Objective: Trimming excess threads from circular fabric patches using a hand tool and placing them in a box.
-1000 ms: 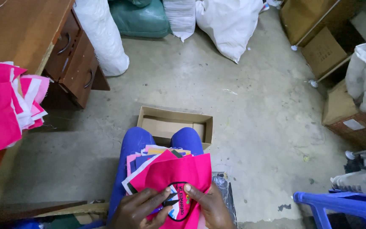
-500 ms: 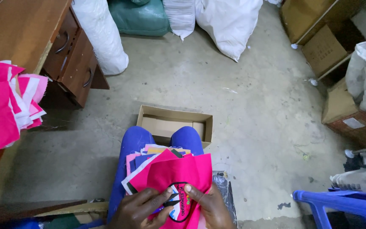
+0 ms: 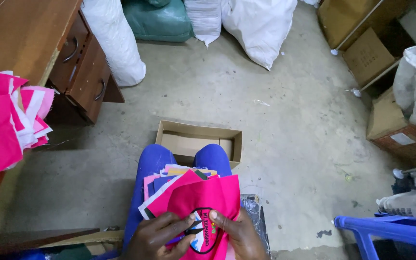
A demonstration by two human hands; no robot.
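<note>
A pink fabric piece (image 3: pixel 203 197) with a round embroidered badge (image 3: pixel 203 231) lies on top of a stack of coloured fabric pieces (image 3: pixel 169 175) on my lap. My left hand (image 3: pixel 157 236) grips the pink piece at its lower left and holds a small dark tool, possibly snips, against the badge. My right hand (image 3: pixel 239 233) pinches the pink piece just right of the badge. My knees in blue trousers (image 3: pixel 152 159) show beyond the stack.
An open cardboard box (image 3: pixel 198 139) sits on the concrete floor past my knees. A pile of pink and white fabric (image 3: pixel 6 130) lies on a wooden desk (image 3: pixel 30 43) at left. White sacks (image 3: pixel 256 24), cartons (image 3: pixel 369 48) and a blue plastic stool (image 3: pixel 391 231) surround me.
</note>
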